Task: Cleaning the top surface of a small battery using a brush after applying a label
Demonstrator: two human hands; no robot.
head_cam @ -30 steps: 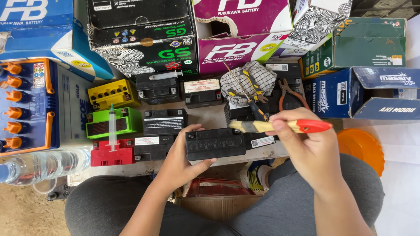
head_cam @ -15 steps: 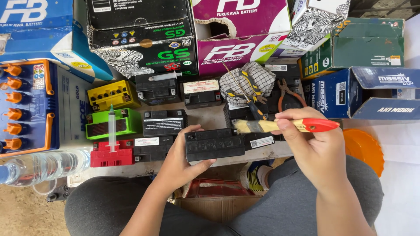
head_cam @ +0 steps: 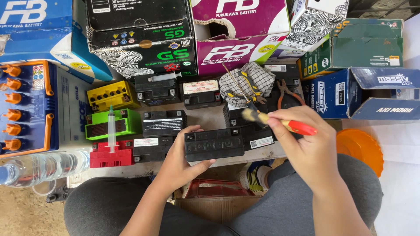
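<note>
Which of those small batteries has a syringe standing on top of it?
The red battery at the front left: a clear syringe stands on it. Another syringe lies flat on a black one behind.

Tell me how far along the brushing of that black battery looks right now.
Looks early. The left hand steadies the black battery at the bench edge. The right hand holds the red-handled brush with its bristles lifted clear of the battery, so no stroke is landing. The battery's top looks dull; I cannot tell whether it has been cleaned. Other small batteries sit untouched behind it.
</note>
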